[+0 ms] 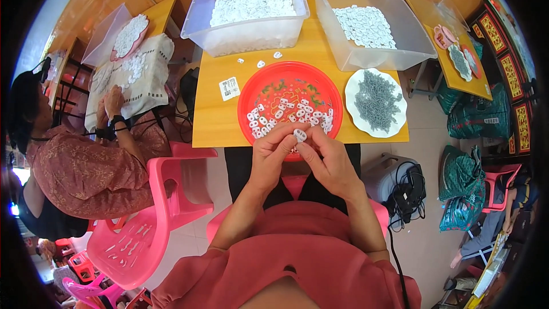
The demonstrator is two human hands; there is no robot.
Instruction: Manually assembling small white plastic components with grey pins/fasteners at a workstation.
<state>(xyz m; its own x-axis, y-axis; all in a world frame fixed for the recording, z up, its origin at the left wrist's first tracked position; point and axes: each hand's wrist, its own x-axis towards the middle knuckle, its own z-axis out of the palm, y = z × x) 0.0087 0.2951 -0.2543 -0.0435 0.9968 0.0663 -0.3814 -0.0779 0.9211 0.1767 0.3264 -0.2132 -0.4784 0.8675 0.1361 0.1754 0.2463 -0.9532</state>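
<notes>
A small white plastic piece with two dark holes (299,135) is pinched between the fingertips of both hands. My left hand (273,151) grips it from one side, and my right hand (322,151) closes on it from the other. Both hands are over the near rim of a round red tray (249,88) with a printed pattern. Many similar white pieces (263,120) lie loose in the tray's near half. To the right stands a white scalloped plate (358,78) heaped with small grey rod-like parts (377,103).
Two clear plastic bins (197,20) (409,46) of white pieces stand at the table's back. A few pieces and a white label (229,88) lie on the yellow table (214,114). Another person works at left, beside a pink chair (163,206). Green sacks (460,171) sit at right.
</notes>
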